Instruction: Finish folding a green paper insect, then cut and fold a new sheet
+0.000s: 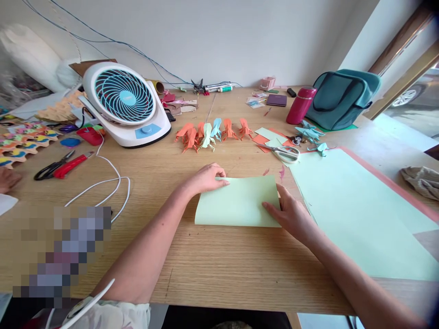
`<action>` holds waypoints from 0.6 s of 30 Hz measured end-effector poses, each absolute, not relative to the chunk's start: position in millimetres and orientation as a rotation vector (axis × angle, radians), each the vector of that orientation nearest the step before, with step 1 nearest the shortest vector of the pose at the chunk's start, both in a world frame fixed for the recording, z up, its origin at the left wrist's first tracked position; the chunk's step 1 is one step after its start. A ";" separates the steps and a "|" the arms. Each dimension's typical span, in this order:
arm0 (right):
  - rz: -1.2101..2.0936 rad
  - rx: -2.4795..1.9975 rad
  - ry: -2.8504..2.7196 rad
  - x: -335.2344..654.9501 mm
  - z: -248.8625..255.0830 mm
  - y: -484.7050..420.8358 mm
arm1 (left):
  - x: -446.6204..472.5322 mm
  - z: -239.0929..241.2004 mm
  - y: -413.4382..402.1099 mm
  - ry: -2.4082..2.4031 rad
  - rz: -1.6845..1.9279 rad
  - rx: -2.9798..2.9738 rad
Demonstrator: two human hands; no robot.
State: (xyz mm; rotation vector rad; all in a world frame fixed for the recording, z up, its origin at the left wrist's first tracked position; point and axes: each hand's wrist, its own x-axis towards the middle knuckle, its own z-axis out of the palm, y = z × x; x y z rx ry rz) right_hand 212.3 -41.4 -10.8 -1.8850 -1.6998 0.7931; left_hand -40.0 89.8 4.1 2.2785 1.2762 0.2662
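Observation:
A pale green sheet of paper (238, 201) lies folded over on the wooden table (212, 269), its rounded fold at the left. My left hand (206, 178) rests on the sheet's far left corner with fingers curled and pressing the top edge. My right hand (291, 212) lies flat on the sheet's right edge, fingertips holding it down. Neither hand lifts the paper.
Several folded paper insects (211, 131), orange and light blue, stand in a row behind. Scissors (284, 152) lie on paper scraps. A large green sheet (356, 205) covers the right. A desk fan (125, 105), white cable (109, 183), red bottle (301, 106), teal bag (343, 98) and another person's hand (8, 179) are around.

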 end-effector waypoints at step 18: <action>0.844 -1.830 -1.638 211.1 -12.4 -42.8 | -20.6 16.8 66.9 1.387 0.081 2.315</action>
